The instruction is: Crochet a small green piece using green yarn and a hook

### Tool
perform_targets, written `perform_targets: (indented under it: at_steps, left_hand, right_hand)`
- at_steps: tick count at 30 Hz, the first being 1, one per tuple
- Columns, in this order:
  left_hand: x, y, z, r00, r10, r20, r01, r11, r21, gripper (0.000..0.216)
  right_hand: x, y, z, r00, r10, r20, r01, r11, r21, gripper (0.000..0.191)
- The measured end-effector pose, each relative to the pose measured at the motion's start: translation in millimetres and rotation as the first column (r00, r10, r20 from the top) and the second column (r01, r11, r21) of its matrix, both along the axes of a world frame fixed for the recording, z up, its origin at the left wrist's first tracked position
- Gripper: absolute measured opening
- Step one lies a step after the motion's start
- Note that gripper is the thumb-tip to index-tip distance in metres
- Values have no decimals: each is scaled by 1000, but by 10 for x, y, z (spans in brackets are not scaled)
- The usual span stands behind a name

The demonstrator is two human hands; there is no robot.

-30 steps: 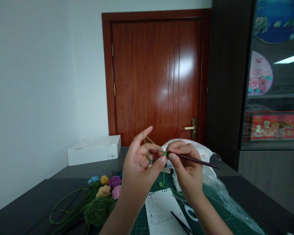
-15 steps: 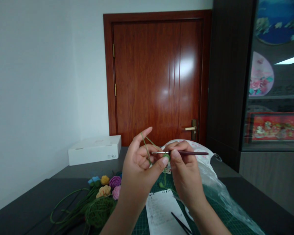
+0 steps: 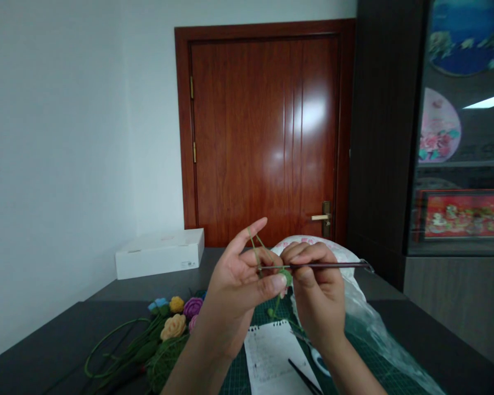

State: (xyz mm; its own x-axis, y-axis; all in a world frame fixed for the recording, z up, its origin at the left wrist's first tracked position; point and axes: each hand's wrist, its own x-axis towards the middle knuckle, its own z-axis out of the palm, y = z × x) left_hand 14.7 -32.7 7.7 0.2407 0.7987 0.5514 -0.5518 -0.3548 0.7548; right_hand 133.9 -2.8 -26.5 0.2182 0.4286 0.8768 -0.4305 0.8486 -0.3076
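My left hand (image 3: 241,277) pinches a small piece of green crochet work (image 3: 287,276) between thumb and fingers. Its index finger is raised, with green yarn (image 3: 253,241) looped over it. My right hand (image 3: 318,285) grips a crochet hook (image 3: 337,265) with a dark handle, held level. The hook's thin metal shaft points left, across the top of the green piece and close to the yarn. A strand of green yarn hangs below the work toward a small green bit (image 3: 270,312) on the mat.
A green cutting mat (image 3: 234,362) bears a handwritten notepad page (image 3: 274,356), black tweezers (image 3: 304,377) and white-handled scissors (image 3: 320,362). Crocheted flowers (image 3: 173,327) and a green yarn ball (image 3: 164,362) lie left. Behind are a white box (image 3: 160,253) and a plastic bag (image 3: 354,296).
Both hands have shifted slightly right and a little down. The hook has moved right along with my right hand, and the raised left index finger has moved right too.
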Motion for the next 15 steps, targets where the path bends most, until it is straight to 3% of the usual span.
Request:
perform_targets:
  at_steps: [7,10,15]
  left_hand:
    - [-41,-64,51,996,-67,-50,67,998,-6,83]
    - [-67,-31,38,995,-79,-62,82,996,38,74]
    - [-89,51,0,990,90,-104,-73,985,157,62]
  right_hand:
    - [117,-79,70,984,165,-60,-171,976,-133,17]
    - [132,-86,100,958,279,-61,-285,938,-199,18]
    - [99,-71,129,905,426,-19,-410,857,-312,26]
